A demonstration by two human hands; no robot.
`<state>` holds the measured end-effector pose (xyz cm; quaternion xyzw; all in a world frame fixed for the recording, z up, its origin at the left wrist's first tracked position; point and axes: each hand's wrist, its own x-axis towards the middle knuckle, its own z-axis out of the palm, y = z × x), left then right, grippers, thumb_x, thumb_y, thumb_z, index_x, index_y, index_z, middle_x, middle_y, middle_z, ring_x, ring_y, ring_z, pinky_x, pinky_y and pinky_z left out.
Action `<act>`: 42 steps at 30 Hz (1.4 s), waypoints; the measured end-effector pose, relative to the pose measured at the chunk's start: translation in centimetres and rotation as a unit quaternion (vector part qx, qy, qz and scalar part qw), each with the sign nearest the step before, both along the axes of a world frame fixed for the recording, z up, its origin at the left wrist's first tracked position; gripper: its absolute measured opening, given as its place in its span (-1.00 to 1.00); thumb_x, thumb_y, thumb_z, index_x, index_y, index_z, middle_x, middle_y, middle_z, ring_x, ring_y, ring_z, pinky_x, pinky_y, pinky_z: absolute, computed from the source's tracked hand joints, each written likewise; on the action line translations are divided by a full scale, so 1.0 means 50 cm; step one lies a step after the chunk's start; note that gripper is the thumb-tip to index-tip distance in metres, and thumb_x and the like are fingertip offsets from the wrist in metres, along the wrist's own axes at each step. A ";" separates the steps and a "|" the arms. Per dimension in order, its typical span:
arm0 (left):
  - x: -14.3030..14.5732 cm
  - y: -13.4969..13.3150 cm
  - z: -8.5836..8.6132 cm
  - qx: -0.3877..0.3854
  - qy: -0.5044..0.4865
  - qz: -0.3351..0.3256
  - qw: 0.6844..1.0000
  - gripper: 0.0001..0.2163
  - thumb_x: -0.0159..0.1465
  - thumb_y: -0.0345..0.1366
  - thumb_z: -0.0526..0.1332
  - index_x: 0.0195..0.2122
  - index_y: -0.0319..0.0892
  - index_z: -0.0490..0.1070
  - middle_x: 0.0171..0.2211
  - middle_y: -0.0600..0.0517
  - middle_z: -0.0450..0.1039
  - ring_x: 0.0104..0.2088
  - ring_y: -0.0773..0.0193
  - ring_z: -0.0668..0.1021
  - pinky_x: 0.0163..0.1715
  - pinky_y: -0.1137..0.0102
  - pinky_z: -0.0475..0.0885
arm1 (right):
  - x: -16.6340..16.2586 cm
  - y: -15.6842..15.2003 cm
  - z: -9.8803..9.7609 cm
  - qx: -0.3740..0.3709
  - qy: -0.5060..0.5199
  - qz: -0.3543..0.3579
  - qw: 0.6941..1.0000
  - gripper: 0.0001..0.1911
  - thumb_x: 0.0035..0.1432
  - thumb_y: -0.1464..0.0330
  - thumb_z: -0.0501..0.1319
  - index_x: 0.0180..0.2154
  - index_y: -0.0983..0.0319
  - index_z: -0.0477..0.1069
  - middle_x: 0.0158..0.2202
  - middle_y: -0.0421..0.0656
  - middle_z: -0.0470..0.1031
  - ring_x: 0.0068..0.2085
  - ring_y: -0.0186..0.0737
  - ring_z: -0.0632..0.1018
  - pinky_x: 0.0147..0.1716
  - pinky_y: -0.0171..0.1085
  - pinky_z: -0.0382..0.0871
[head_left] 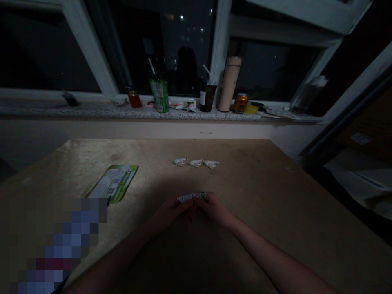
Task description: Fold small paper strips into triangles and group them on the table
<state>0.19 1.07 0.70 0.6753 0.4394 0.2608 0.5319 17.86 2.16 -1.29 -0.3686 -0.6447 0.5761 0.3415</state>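
Close in front of me, a folded printed wrapper (192,197) in white, green and dark tones spans the gap between my hands. My left hand (171,210) pinches its left end, with the thumb laid along the near side. On the opposite end, my right hand (216,207) has its fingers closed as well. Both sets of fingertips are partly hidden beneath the wrapper and in shadow. Beyond the hands, three small folded triangles lie in a row: a left one (180,162), a middle one (195,163) and a right one (211,164), white-green and printed alike.
A flat green-and-white printed packet (114,183) lies left on the wooden table (260,183). The lower left is pixelated. Along the windowsill (101,112) stand a green cup (161,94), a dark cup (207,97), a tall flask (229,83), a gold can (241,103) and a red jar (134,99).
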 end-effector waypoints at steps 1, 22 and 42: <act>0.000 0.000 0.000 0.000 0.003 -0.001 1.000 -0.59 0.25 0.00 0.03 -0.54 -0.18 0.45 -0.57 0.06 0.48 -0.49 0.26 0.48 -0.41 0.45 0.33 | -0.001 -0.001 0.000 0.002 -0.003 -0.001 1.000 -0.43 0.08 -0.11 0.06 -0.61 0.26 0.25 -0.66 -0.28 0.16 -0.59 -0.42 0.14 -0.61 -0.38 0.00; -0.007 0.004 -0.003 0.010 0.022 0.075 0.997 -0.60 0.21 0.04 0.03 -0.54 -0.17 0.38 -0.64 0.08 0.40 -0.54 0.24 0.45 -0.42 0.43 0.33 | 0.021 0.009 0.006 0.010 -0.008 -0.021 1.000 -0.43 0.03 -0.11 0.11 -0.56 0.28 0.34 -0.64 -0.27 0.23 -0.58 -0.42 0.21 -0.59 -0.38 0.03; -0.005 -0.001 0.008 0.078 0.059 0.124 0.988 -0.46 0.29 0.04 -0.11 -0.71 -0.13 0.33 -0.63 0.06 0.34 -0.51 0.24 0.40 -0.33 0.42 0.31 | 0.028 0.014 0.014 0.005 0.009 -0.035 0.999 -0.44 -0.04 -0.13 0.16 -0.61 0.26 0.28 -0.65 -0.28 0.21 -0.58 -0.40 0.20 -0.58 -0.37 0.03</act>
